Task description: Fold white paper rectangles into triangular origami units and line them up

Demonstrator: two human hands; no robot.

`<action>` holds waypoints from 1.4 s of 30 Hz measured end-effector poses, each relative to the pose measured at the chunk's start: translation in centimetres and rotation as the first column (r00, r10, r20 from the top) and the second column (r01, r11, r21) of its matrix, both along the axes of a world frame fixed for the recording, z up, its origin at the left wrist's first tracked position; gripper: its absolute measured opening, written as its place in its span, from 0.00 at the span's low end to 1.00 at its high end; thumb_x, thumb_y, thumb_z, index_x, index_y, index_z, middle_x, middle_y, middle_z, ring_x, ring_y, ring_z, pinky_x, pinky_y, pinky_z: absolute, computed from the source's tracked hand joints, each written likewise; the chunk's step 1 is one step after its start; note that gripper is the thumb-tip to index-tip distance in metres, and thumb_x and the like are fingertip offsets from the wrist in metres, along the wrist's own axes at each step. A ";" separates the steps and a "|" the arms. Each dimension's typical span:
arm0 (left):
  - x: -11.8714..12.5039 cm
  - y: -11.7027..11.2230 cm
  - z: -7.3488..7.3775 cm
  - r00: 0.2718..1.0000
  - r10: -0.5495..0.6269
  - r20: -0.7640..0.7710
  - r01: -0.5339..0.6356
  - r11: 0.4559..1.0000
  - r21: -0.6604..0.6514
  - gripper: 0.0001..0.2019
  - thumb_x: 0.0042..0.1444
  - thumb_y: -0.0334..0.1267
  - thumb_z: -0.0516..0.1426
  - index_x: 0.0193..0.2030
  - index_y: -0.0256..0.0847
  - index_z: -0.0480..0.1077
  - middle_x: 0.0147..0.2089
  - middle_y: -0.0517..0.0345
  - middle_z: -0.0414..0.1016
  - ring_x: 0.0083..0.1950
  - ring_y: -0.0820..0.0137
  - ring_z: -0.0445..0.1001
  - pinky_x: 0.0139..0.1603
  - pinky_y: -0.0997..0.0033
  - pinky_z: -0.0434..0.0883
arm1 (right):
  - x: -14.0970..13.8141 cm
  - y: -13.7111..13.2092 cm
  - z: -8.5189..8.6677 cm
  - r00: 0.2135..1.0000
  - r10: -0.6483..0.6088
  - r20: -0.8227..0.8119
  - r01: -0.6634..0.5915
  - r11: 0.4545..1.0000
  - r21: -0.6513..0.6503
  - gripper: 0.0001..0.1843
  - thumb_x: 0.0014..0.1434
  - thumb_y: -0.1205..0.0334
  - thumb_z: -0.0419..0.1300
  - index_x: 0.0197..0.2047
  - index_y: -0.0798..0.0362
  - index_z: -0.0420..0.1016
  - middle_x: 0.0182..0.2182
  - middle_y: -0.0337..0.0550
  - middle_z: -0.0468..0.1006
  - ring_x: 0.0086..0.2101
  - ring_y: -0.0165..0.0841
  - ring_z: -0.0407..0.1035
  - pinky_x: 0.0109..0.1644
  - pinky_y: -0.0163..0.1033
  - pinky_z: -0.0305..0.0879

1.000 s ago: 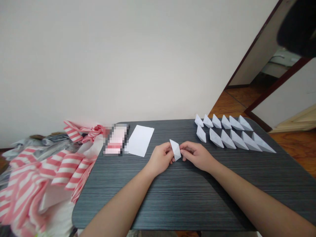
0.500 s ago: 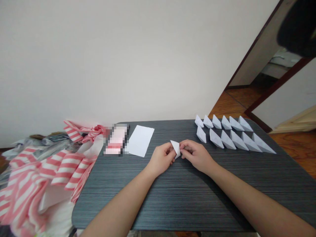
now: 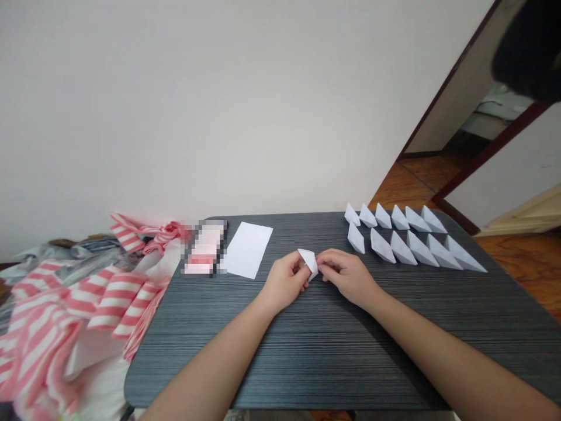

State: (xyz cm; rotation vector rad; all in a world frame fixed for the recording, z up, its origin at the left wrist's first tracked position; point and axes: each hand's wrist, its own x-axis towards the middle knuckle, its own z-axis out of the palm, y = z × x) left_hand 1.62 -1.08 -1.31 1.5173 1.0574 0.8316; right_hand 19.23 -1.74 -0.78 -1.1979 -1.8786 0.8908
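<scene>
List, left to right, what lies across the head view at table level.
From the left: red-and-white striped cloth → blurred pink item → white paper sheet → left hand → small folded paper, pinched by both hands → right hand → two rows of paper boats.

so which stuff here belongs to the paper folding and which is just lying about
In hand: small folded paper, pinched between left hand and right hand; rows of folded paper boats; flat white sheet.
Lying about: red-striped cloth; blurred pink item.
</scene>
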 end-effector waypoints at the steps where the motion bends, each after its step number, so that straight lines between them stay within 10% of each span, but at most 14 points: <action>1: 0.0 0.0 0.0 1.000 -0.004 0.001 0.004 1.000 -0.004 0.08 0.54 0.35 0.51 0.39 0.38 0.68 0.25 0.62 0.68 0.22 0.77 0.67 0.21 0.80 0.63 | 0.0 0.0 0.0 1.000 -0.001 0.008 0.001 1.000 0.000 0.08 0.57 0.68 0.53 0.34 0.52 0.73 0.34 0.42 0.74 0.25 0.28 0.68 0.30 0.35 0.65; 42: -0.1 -0.1 0.2 1.000 0.007 -0.018 -0.006 0.999 0.040 0.09 0.55 0.37 0.54 0.42 0.39 0.68 0.25 0.62 0.67 0.24 0.77 0.64 0.24 0.79 0.61 | 0.0 0.1 -0.1 0.999 0.039 0.019 -0.040 0.998 0.055 0.08 0.57 0.71 0.54 0.38 0.52 0.72 0.37 0.43 0.72 0.31 0.30 0.67 0.33 0.35 0.64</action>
